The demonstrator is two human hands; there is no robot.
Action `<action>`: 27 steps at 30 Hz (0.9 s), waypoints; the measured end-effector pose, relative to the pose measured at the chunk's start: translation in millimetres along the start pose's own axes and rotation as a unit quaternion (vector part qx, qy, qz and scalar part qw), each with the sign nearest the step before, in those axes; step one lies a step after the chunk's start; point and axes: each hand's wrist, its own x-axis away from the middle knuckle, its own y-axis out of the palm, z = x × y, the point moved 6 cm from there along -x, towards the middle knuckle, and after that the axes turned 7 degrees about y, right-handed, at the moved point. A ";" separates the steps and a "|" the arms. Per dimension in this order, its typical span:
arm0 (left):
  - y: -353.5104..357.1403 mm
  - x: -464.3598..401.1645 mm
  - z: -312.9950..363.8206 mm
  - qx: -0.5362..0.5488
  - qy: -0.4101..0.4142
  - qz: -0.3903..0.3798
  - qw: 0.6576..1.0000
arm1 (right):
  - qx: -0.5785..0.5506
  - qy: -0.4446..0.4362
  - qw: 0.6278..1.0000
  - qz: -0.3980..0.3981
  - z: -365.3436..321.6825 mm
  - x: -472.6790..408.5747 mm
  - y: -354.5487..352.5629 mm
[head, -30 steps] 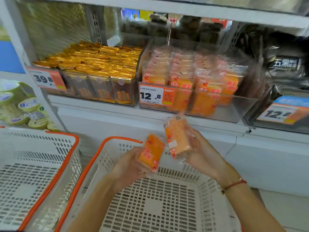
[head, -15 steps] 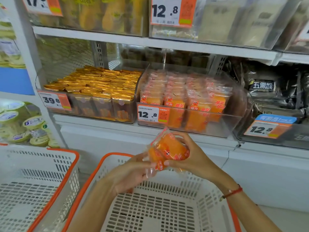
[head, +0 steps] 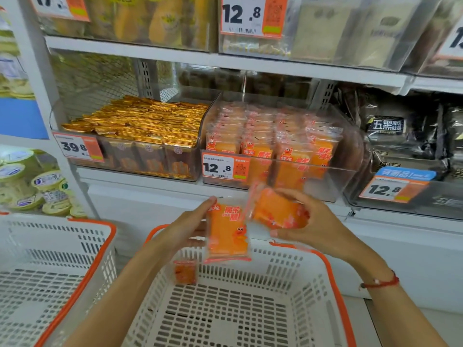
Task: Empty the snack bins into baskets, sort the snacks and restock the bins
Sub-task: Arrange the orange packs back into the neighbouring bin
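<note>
Left hand (head: 185, 227) grips one orange snack pack (head: 226, 234), right hand (head: 313, 221) clasps another (head: 275, 211). The white basket (head: 323, 276) below looks nearly bare. The clear bin (head: 333, 181) stays well stocked, so emptying has barely begun.

Bare forearms, red string bracelet (head: 380, 283) on right wrist

Basket (head: 333, 284) open above, bin (head: 325, 181) seemingly gapped front-right
</note>
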 end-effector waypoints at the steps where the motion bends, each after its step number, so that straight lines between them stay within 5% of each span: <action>1: 0.4 -0.7 -1.6 0.003 -0.019 -0.011 1.000 | 0.055 -0.037 0.998 -0.023 -9.6 2.0 9.1; 3: 2.6 0.4 -4.7 0.013 -0.051 -0.045 0.998 | 0.217 -0.146 0.965 -0.023 -32.5 3.7 29.1; 5: 4.2 0.2 -5.8 0.022 -0.060 -0.089 0.994 | 0.369 -0.262 0.892 0.001 -51.4 5.0 45.5; 8: 11.3 -0.2 -1.5 0.086 -0.044 -0.148 0.984 | 0.422 -0.329 0.843 -0.046 -56.7 14.6 55.0; 13: 38.3 3.6 14.7 0.207 0.014 -0.156 0.966 | 0.300 -0.229 0.924 -0.062 -39.6 16.3 49.6; 16: 47.1 2.3 25.1 0.236 0.094 -0.080 0.964 | 0.216 -0.241 0.946 0.019 -40.9 12.1 34.6; 19: 48.9 0.9 35.7 0.236 0.166 0.018 0.957 | 0.023 -0.130 0.986 0.104 -35.3 8.4 11.1; 23: 62.2 -2.2 61.9 0.261 0.230 0.037 0.937 | -0.112 0.007 0.993 0.045 -30.2 9.3 9.0; 27: 89.6 -9.1 104.4 0.238 0.258 -0.048 0.935 | -0.168 -0.008 0.986 0.014 -38.3 4.1 -10.9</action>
